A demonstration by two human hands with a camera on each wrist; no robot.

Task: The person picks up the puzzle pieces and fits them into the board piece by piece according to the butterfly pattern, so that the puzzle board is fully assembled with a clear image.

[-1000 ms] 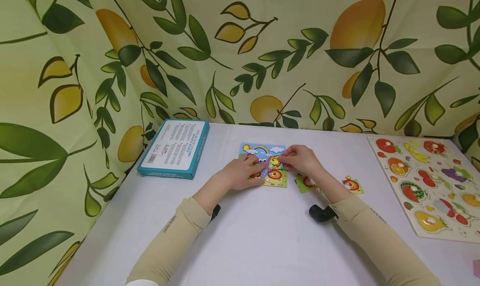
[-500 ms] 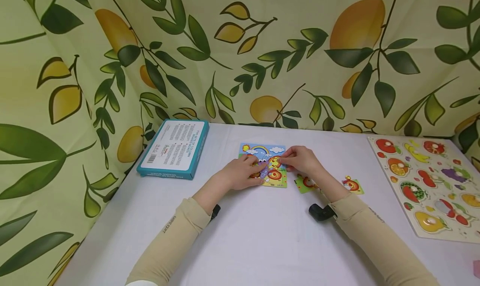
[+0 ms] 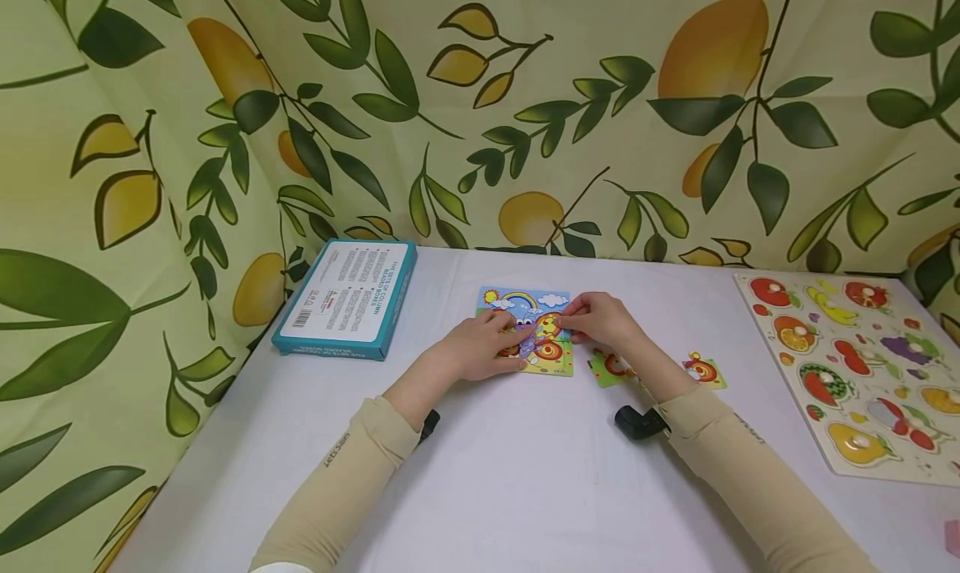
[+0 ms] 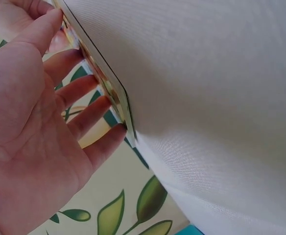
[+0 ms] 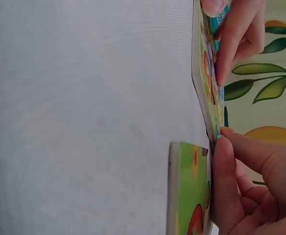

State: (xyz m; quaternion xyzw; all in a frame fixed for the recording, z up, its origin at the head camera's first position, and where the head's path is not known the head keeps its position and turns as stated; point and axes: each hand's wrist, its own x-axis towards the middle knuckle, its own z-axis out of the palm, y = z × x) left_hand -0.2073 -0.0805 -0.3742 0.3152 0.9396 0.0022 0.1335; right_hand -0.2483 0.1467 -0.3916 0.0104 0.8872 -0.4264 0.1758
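Note:
A small square puzzle with a rainbow, a sun and a butterfly lies flat on the table. My left hand rests on its left part, fingers spread; in the left wrist view the fingertips of that hand touch the puzzle's face. At the right edge my right hand has thumb and index finger together; the right wrist view shows this hand pinching the puzzle's edge. Beside it a loose green piece lies partly under the right wrist.
Another loose piece lies right of the forearm. A teal box stands back left, a wooden fruit board at the right. Black curved parts show by the wrists. A patterned cloth hangs behind the table.

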